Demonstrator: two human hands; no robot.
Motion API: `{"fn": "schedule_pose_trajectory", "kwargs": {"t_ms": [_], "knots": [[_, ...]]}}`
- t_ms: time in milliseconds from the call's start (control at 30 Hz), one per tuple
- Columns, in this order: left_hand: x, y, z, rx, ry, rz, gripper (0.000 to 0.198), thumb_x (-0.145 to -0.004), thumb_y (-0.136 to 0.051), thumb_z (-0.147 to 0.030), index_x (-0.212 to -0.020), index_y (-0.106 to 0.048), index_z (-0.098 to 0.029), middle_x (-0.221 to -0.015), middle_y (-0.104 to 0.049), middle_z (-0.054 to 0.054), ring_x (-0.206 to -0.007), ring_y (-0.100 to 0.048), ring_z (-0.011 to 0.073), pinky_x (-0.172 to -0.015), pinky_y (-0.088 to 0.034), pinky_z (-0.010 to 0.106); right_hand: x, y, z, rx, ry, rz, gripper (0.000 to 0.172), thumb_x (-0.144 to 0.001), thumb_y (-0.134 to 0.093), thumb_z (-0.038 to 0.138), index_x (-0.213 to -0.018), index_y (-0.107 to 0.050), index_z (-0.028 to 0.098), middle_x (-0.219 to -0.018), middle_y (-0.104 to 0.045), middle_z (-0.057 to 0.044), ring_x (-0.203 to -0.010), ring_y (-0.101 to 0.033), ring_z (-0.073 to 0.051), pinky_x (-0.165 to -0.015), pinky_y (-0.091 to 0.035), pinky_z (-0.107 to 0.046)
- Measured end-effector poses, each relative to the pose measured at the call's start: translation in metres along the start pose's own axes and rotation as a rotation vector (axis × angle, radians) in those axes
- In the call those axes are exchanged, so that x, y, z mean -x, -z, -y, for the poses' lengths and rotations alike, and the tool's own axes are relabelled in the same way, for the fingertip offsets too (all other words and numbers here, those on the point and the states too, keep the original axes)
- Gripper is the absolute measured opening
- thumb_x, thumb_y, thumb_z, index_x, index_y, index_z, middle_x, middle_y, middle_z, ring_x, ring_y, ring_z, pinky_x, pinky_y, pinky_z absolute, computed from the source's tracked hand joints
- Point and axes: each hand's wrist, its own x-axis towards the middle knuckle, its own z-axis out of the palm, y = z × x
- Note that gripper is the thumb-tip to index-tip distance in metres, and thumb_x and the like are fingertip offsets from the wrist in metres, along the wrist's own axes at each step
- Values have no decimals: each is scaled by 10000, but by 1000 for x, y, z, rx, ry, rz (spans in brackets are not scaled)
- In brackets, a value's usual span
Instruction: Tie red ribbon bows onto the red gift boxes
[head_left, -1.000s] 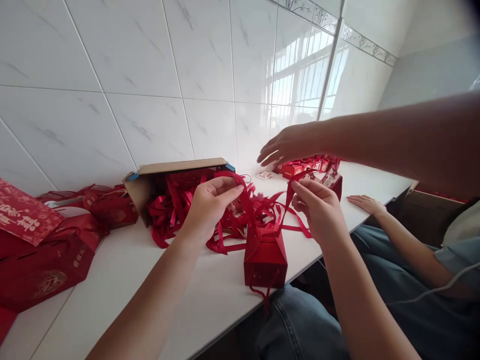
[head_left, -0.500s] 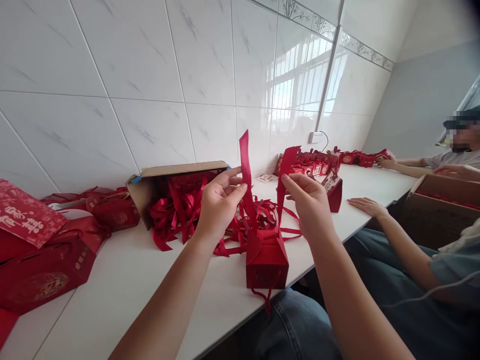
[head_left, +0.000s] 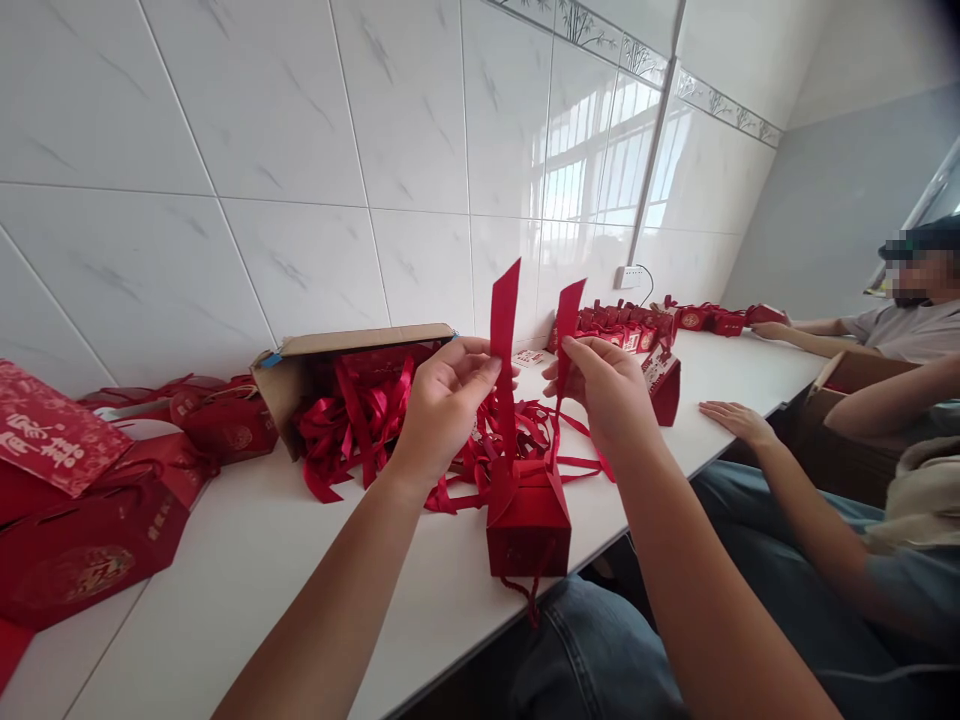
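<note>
A small red gift box stands near the table's front edge, with a dark red cord hanging from its near side. Two ends of red ribbon rise from its top. My left hand pinches one end between thumb and fingers, its tip pointing up. The other end is pinched in my right hand, its tip also upward. Both hands are above the box, a short gap apart. Behind it lies a tangle of loose red ribbons, spilling from a cardboard box on its side.
Red boxes are piled at the left. A red box stands right of my hands, with rows of red boxes beyond. A co-worker's hand rests on the white table; another person sits farther back. A tiled wall borders the table.
The ribbon end in my left hand has shifted slightly right, and the two ends stand closer together. The gift box moved slightly left in view. At the right, a co-worker's arm has risen.
</note>
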Motion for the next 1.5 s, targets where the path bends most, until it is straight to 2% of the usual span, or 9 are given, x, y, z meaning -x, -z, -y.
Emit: {"fn": "schedule_pose_trajectory", "kwargs": {"t_ms": [367, 600, 733, 833, 967, 1133, 1300, 1400, 1500], "knots": [[-2, -3, -3, -92, 33, -28, 186, -769, -667, -337, -873, -651, -184, -793, -685, 28, -756, -640, 165, -686, -508, 260, 1, -6, 11, 92, 23, 84, 200, -764, -617, 334, -689, -583, 152, -599, -636, -19, -492, -585, -102, -462, -435, -219], [-6, -7, -8, -297, -53, 39, 193, -774, -656, -353, -825, -683, -169, -731, -676, 35, -688, -614, 155, -639, -483, 253, -2, -5, 15, 125, 92, 361, 122, -768, -554, 191, -742, -667, 153, -608, -593, 5, -506, -504, -71, -505, -407, -223], [-7, -6, -6, -295, -28, 62, 186, -752, -671, -332, -842, -697, -171, -746, -686, 41, -678, -611, 163, -611, -469, 264, 2, -3, 15, 167, 148, 408, 198, -815, -575, 296, -698, -665, 163, -621, -587, 1, -511, -471, -66, -480, -362, -215], [-9, -3, -5, -195, 67, 107, 163, -732, -676, -303, -832, -683, -174, -704, -667, 20, -609, -570, 135, -580, -437, 254, 1, -1, 14, 241, 191, 415, 289, -839, -569, 405, -692, -649, 170, -587, -567, 11, -503, -455, -64, -479, -353, -211], [-11, 4, -4, 14, 348, 224, 145, -718, -628, -235, -598, -607, -157, -564, -554, -19, -522, -468, 96, -533, -381, 231, -4, 9, 13, 341, 248, 564, 324, -851, -554, 424, -654, -636, 179, -584, -569, 11, -542, -484, -84, -522, -387, -226], [-11, 13, -1, 144, 555, 251, 158, -717, -553, -207, -569, -571, -158, -575, -558, -4, -549, -522, 125, -590, -427, 267, -6, 21, 14, 699, 646, 749, 195, -852, -553, 241, -743, -710, 196, -680, -632, -23, -631, -549, -129, -596, -433, -266], [-9, 19, 5, 223, 707, 275, 152, -741, -589, -220, -611, -607, -143, -598, -576, -6, -582, -550, 124, -642, -455, 278, -6, 23, 4, 830, 961, 710, 184, -840, -537, 172, -806, -716, 194, -802, -671, -65, -732, -577, -166, -660, -489, -310], [-6, 21, 5, 138, 576, 279, 158, -755, -618, -268, -662, -655, -146, -676, -634, 15, -687, -583, 146, -697, -458, 280, -5, 23, -5, 815, 1025, 655, 192, -827, -536, 147, -856, -719, 198, -830, -671, -67, -747, -582, -172, -670, -502, -323], [2, 21, -1, -154, 355, 300, 221, -787, -598, -367, -746, -702, -177, -760, -699, 34, -796, -623, 192, -782, -452, 315, -1, 25, -12, 675, 956, 475, 191, -821, -554, 157, -878, -726, 218, -945, -664, -72, -814, -609, -179, -708, -506, -335]]}}
